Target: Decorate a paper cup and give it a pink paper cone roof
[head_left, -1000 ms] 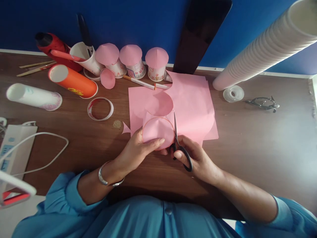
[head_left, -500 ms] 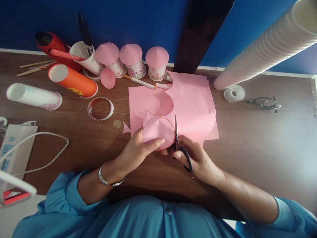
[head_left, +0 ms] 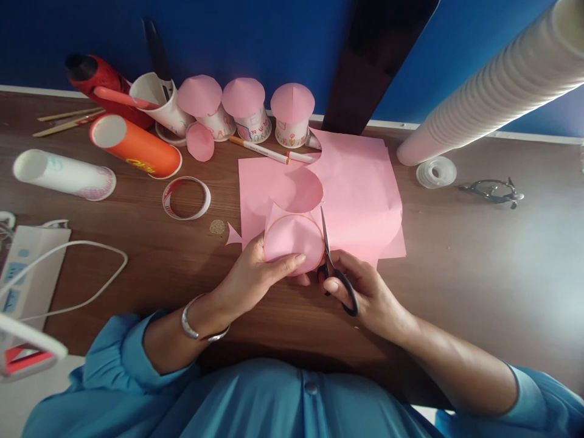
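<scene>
Between the thumb and fingers of my left hand (head_left: 267,261) is a piece of pink paper (head_left: 292,237) with an orange circle drawn on it. My right hand (head_left: 360,289) is wrapped round the black handles of a pair of scissors (head_left: 326,234). Their blades point away from me along the right edge of the held piece. Behind it lie larger pink sheets (head_left: 360,188), one with round cut-outs along its edge. A small pink scrap (head_left: 233,235) rests left of the sheets.
Three paper cups with pink cone tops (head_left: 292,104) stand along the blue wall. Left are an orange tube (head_left: 137,149), a white cup tube (head_left: 64,175), a tape ring (head_left: 186,198) and a power strip (head_left: 34,261). Right are a tall cup stack (head_left: 493,91) and a clear tape roll (head_left: 436,173).
The scissors and my right hand have shifted very slightly right, with the blades a little off the paper's edge. The view has moved a touch; my left hand keeps its hold.
</scene>
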Demonstrator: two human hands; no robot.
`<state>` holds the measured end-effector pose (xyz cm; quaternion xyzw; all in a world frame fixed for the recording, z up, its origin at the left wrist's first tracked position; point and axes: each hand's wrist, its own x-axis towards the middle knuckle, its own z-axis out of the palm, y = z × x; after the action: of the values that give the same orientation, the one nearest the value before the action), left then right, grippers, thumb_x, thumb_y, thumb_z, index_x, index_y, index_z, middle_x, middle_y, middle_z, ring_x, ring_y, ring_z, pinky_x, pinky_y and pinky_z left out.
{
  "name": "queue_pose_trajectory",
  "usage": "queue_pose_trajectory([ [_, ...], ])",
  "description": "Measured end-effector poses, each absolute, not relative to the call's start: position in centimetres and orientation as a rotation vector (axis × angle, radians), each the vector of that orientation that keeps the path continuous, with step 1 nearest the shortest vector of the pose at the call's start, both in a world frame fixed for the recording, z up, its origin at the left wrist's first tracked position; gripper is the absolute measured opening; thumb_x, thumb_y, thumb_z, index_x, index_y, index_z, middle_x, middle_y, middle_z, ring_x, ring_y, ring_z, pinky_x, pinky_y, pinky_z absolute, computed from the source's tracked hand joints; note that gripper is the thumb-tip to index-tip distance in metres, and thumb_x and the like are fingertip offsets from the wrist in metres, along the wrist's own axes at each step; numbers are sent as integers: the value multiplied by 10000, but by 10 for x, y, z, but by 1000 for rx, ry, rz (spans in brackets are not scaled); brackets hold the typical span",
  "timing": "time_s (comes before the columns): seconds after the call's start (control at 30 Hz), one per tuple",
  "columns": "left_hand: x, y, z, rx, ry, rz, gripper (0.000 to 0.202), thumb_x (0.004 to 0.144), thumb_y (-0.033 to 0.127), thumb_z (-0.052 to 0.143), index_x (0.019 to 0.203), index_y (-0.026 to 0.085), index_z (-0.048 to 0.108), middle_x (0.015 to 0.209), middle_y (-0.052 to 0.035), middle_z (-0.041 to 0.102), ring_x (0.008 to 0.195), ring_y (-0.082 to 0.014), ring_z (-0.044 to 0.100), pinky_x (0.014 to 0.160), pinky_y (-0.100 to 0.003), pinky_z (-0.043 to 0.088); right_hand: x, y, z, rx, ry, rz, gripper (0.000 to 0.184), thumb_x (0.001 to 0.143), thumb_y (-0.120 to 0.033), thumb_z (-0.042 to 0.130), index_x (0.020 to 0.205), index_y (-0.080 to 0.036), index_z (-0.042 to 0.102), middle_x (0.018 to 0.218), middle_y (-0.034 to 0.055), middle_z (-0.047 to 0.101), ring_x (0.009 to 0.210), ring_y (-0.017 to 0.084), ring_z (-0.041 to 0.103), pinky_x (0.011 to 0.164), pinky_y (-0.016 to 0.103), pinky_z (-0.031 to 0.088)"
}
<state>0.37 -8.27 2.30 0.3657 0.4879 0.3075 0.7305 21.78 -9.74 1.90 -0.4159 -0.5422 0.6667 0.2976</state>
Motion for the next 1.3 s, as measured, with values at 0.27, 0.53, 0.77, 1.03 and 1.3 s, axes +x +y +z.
queue_pose_trajectory([
  [0.27,4,-82,23,808,1080,682,299,903,348,761,1107,143,683,873,-63,763,757,-181,686,723,-297,578,218,-97,22,-1139,-1421,1808,392,979,-581,627,991,-190,620,723,-15,571,654,127,520,596,250,448],
  [0.53,4,-81,24,778,1065,700,269,886,324,773,1074,150,695,876,-49,761,727,-168,701,680,-272,575,218,-97,22,-1135,-1378,1854,372,973,-566,645,993,-195,631,732,-19,560,614,107,496,542,231,429],
  [0.77,4,-80,25,755,1055,700,332,878,319,777,1152,152,690,927,-55,777,707,-167,719,665,-266,583,220,-99,21,-1147,-1362,1872,395,968,-575,648,1016,-183,641,750,-15,564,606,100,480,529,225,420],
  [1.03,3,-80,26,751,1052,710,224,875,305,777,1026,155,710,875,-42,767,699,-159,710,652,-255,577,221,-98,21,-1150,-1337,1913,419,955,-591,657,1023,-178,663,726,-24,538,586,98,455,511,232,394],
  [1.3,1,-79,24,767,1081,682,239,870,328,781,1020,159,704,791,-31,751,695,-169,697,671,-269,567,224,-96,21,-1182,-1333,1933,435,938,-615,667,983,-183,654,687,-33,516,553,95,445,492,236,376],
])
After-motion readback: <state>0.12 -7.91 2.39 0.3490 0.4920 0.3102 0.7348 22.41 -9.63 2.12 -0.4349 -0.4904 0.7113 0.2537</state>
